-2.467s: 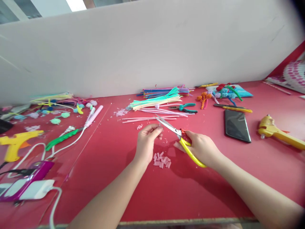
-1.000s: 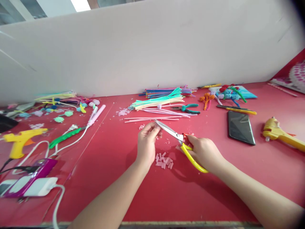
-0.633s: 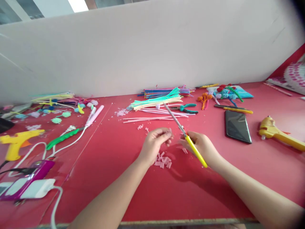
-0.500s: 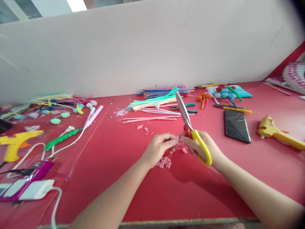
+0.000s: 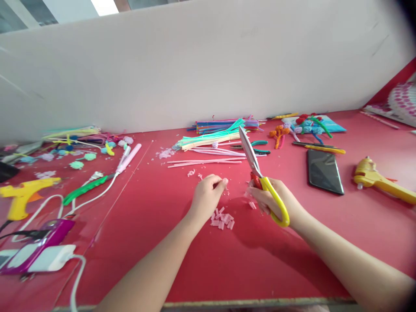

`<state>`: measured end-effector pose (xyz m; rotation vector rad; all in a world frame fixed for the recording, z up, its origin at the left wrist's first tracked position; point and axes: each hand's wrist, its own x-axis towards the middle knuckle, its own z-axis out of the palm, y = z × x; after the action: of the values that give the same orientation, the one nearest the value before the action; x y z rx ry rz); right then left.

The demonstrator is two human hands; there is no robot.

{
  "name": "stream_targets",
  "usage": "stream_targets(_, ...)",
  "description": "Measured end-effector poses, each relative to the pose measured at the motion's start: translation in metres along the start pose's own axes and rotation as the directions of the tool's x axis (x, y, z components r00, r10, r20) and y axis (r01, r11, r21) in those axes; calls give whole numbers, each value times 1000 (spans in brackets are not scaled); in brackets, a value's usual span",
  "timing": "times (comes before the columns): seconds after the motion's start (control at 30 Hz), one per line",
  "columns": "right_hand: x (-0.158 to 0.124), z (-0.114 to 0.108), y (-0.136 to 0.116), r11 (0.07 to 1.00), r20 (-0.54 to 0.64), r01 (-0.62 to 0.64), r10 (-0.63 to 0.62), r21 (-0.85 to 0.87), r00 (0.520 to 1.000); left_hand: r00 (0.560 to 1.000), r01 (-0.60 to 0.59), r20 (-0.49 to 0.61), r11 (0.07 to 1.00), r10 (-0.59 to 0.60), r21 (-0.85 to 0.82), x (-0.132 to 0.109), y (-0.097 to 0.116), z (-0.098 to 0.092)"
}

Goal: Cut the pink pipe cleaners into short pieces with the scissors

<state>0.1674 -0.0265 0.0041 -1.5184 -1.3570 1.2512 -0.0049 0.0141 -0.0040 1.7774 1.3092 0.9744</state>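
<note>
My right hand (image 5: 282, 197) is closed around scissors (image 5: 274, 200) with yellow and red handles, their blades pointing up and away from me. A pale pink bit shows blurrily at its fingertips. To the left, my left hand (image 5: 206, 194) is held with thumb and fingers pressed together; whatever lies between them is too small to make out. Just below that hand, a little pile of short pink pieces (image 5: 222, 219) rests on the red table (image 5: 253, 273). One more pink piece (image 5: 252, 205) lies under the right fingertips.
Pink pipe cleaners (image 5: 204, 162) and coloured bundles (image 5: 214, 138) lie behind my hands, with pliers (image 5: 256, 147) beside them. On the right are a phone (image 5: 324, 171) and a yellow glue gun (image 5: 378, 175). Another glue gun (image 5: 24, 195), a green-handled tool (image 5: 85, 189) and a power strip (image 5: 48, 242) sit left.
My left hand has moved left, away from the right fingertips, uncovering more of the pink pile. My right hand and the scissors have stayed nearly in place.
</note>
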Motion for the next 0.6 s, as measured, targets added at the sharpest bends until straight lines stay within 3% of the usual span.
stream_targets(0.07,0,0,0,1000,-1,-9,9,-27,1000,998,-63,-9,998,63,-15,-1,2,1)
stream_targets(0.13,0,1,-1,999,6,-10,10,-52,1000,992,-83,90,993,90,-80,-6,7,4)
stream_targets(0.23,-1,2,-1,998,30,10,-8,-58,1000,972,-36,221,985,74,-170,-15,13,11)
stream_targets(0.33,-2,2,-2,998,38,7,-5,-68,999,970,14,239,975,40,-220,-18,15,14)
stream_targets(0.47,1,-2,1,986,9,50,-49,-157,999,986,11,162,965,33,-261,-12,15,10)
stream_targets(0.6,4,-5,8,901,-29,137,-164,-411,986,991,121,9,876,-132,-467,-6,10,6)
